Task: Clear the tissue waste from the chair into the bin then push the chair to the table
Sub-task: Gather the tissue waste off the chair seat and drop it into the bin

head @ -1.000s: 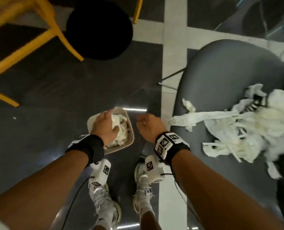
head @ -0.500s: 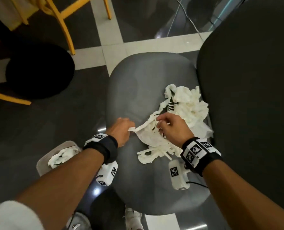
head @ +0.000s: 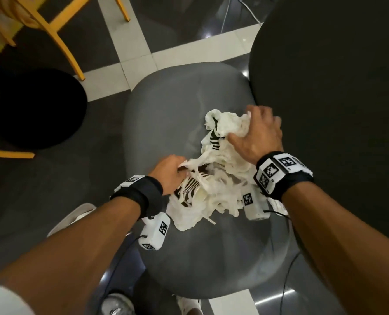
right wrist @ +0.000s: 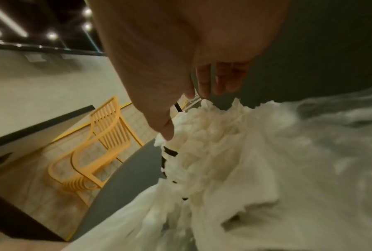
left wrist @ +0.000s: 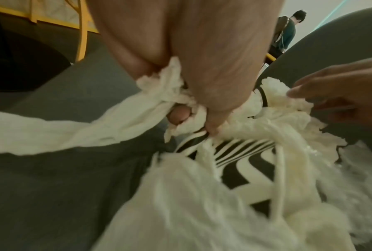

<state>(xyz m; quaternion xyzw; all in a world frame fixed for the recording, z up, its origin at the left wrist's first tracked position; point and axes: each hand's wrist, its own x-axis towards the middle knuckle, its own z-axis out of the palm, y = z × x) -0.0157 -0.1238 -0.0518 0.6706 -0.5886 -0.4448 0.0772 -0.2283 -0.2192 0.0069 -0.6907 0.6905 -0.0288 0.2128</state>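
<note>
tissue waste (head: 214, 189) pinched in left fingers (left wrist: 178, 115), right fingers (right wrist: 221, 79) over it

The left hand (left wrist: 193, 51) pinches a twisted strip of white tissue (left wrist: 77, 129) from the pile on the grey chair (left wrist: 40, 195), striped paper (left wrist: 234, 158) shows beneath, and the right hand (left wrist: 342, 95) touches the pile's far side.

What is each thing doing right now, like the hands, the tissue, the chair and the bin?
left hand: pinching a tissue strip
right hand: fingers spread over the pile's far side
tissue waste: heaped on the seat
chair: not cleared
bin: on the floor, mostly hidden
</note>
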